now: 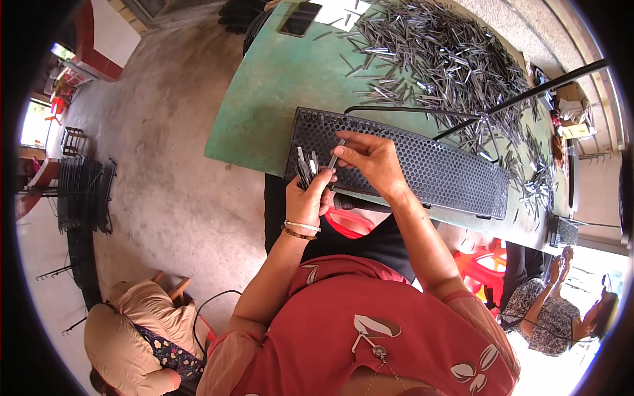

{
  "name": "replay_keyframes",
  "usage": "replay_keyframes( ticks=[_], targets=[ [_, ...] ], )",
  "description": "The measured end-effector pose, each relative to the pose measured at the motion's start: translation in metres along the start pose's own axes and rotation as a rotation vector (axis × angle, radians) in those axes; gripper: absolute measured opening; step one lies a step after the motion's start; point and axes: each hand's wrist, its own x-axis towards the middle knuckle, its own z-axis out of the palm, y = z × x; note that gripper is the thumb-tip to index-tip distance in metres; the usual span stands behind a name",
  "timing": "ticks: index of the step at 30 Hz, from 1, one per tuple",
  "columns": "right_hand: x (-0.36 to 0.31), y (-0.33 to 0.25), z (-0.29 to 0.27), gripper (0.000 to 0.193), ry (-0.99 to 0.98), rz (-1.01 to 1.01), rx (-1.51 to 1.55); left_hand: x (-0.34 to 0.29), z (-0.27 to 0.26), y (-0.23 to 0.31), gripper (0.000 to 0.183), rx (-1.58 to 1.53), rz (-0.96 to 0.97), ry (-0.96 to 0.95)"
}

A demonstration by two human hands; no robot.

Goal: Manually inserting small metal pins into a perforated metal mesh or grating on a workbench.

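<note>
My left hand (pixel 306 200) is closed round a bunch of short dark metal strips (pixel 306 166), their ends sticking up above the fingers. Thumb and forefinger of my right hand (pixel 374 161) pinch a single metal strip (pixel 336 154) close beside that bunch. Both hands are over the near left part of a long black perforated metal panel (pixel 429 162), which lies slanting along the table's near edge. A thin black wire frame (pixel 409 109) rises along the panel's far side.
A large heap of metal strips (pixel 456 59) covers the far right of the green table (pixel 254 99). At the back left lie a phone (pixel 300 18) and white paper (pixel 340 13). Co-workers sit at lower left (pixel 142 330) and right (pixel 548 310). Black racks (pixel 82 195) stand left.
</note>
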Motion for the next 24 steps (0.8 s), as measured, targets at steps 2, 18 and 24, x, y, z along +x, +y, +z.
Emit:
replay_keyframes(
  ticks=[2,18,24],
  targets=[
    [-0.003,0.000,0.002,0.031,0.038,0.029,0.007,-0.001,0.003,-0.004,0.016,-0.005,0.022,0.035],
    [-0.015,-0.003,-0.005,0.029,-0.052,0.034,-0.069,0.002,-0.004,-0.003,0.021,0.161,-0.082,-0.143],
    [-0.036,-0.002,-0.007,0.024,-0.121,0.072,-0.268,-0.001,0.004,0.002,0.024,-0.019,-0.091,-0.038]
  ],
)
